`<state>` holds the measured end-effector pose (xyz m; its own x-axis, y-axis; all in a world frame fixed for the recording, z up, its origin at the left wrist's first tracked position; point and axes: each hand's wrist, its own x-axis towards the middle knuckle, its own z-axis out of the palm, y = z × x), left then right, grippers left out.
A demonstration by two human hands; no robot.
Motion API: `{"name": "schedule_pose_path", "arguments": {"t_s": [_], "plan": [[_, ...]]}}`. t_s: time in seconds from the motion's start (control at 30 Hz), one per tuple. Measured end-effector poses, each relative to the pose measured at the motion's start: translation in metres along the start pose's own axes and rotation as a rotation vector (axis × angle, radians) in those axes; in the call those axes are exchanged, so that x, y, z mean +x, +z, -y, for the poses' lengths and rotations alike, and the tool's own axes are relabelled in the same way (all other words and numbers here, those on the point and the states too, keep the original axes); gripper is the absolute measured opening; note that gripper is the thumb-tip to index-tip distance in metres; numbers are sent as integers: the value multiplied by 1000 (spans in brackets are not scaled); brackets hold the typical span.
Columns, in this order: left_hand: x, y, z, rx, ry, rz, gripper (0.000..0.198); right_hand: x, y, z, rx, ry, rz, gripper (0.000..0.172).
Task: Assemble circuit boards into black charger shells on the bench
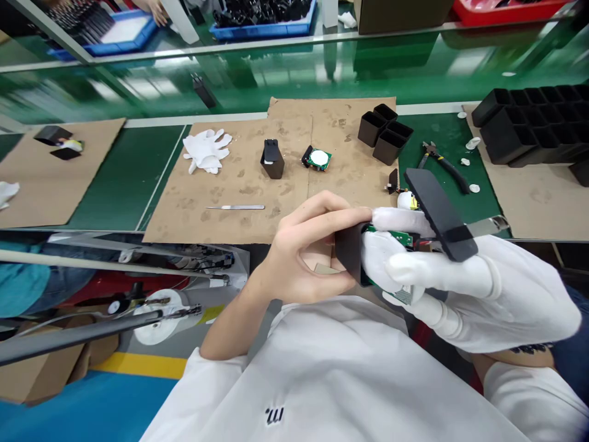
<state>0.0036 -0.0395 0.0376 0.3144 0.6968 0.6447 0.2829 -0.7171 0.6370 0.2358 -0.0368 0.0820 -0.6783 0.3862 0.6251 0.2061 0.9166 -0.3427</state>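
The bare left hand grips the black box, seemingly to steady it; the gloved right hand pinches the circuit board (partly inside).

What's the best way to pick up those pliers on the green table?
Grip the pliers by the right-hand dark handle, probably coming from the person's side and from above: they lie flat, jaws pointing away, with that long handle slanting back toward the person's right.
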Motion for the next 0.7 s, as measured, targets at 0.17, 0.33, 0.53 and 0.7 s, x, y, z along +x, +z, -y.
{"name": "schedule_pose_path", "arguments": {"t_s": [0.17,0.33,0.53,0.7], "plan": [[-1,2,10,-33,-44,32,56,4,8,-5,6,11,41,26],[-1,12,34,-129,-96,42,57,-4,28,-15,-51,145,-72,32],[-12,27,66,-183,-311,60,59,-10,42,-39,-71,246,39,28],[-19,36,83,-277,-408,-14,59,-17,52,-54,72,349,199,62]]}}
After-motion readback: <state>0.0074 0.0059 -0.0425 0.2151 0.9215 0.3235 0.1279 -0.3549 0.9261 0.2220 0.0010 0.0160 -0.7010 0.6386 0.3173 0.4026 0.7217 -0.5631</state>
